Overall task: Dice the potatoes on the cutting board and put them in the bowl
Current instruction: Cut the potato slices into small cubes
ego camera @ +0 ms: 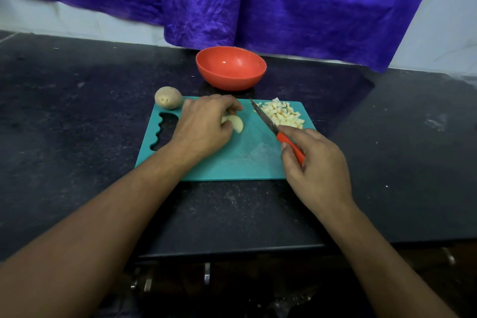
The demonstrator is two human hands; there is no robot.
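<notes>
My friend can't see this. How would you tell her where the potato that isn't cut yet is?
Find the teal cutting board on the dark counter. At its far left corner sits the whole potato. It is round with brown skin, unlike the pale slices under the left hand and the pale diced pile on the right.

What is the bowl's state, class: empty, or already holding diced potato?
Empty. The bowl shows only its bare red inside, while the diced potato lies heaped on the cutting board, at its far right corner.

purple cloth (284,8), blk counter (64,116), wht wall (441,33)
</notes>
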